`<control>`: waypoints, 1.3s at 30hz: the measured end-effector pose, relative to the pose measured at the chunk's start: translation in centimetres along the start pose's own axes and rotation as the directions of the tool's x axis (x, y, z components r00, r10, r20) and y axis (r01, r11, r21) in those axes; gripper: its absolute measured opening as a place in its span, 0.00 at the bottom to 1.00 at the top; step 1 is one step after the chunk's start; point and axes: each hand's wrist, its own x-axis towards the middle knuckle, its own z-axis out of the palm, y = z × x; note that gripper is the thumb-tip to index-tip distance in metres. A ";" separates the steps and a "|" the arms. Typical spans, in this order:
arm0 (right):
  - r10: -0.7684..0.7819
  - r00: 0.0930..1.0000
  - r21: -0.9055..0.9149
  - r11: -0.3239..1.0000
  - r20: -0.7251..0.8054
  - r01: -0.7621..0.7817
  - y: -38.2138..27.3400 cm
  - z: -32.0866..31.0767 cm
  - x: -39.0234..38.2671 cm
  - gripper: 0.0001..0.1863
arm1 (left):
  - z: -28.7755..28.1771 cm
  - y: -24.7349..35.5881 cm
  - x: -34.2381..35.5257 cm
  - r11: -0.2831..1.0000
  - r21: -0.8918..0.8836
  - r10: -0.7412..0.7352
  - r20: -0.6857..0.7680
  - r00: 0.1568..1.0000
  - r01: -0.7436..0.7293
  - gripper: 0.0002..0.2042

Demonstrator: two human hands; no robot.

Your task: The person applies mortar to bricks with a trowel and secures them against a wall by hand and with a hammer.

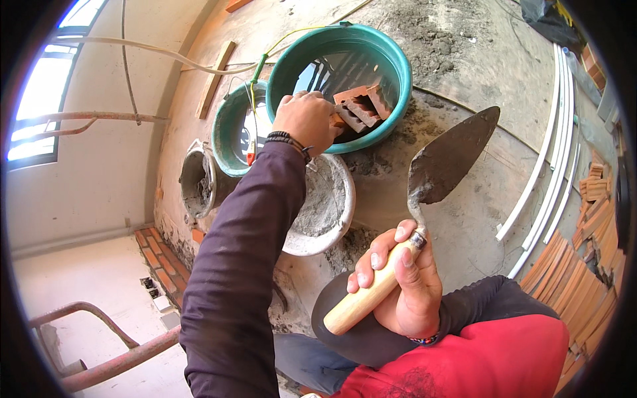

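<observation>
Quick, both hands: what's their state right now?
Left hand: curled by the bricks in the big green tub; fingertips hidden, grip can't be told.
Right hand: closed, holding the trowel.

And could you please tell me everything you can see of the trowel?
The trowel has a broad, pointed, dark metal blade with patchy, dirty-looking residue, a bent metal neck, a dark band and a pale wooden handle. The right hand grips the handle; the blade points toward the picture's upper right, and no mortar load shows on its visible face.
</observation>
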 end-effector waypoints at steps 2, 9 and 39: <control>0.005 1.000 -0.003 1.000 -0.010 -0.005 -0.3 -0.1 0.3 0.13 | 0.0 -0.2 -0.1 0.998 -0.031 0.051 -0.063 0.997 -0.053 0.14; 0.050 0.999 -0.003 0.999 -0.007 -0.050 -0.5 -0.2 0.6 0.13 | -0.9 0.0 -0.5 0.975 -0.202 -0.106 -0.056 0.993 0.093 0.12; 0.139 0.972 -0.099 0.988 0.187 -0.122 1.2 0.1 -1.0 0.11 | -10.8 -6.7 -24.9 0.781 -0.173 -0.415 -0.861 0.293 0.600 0.12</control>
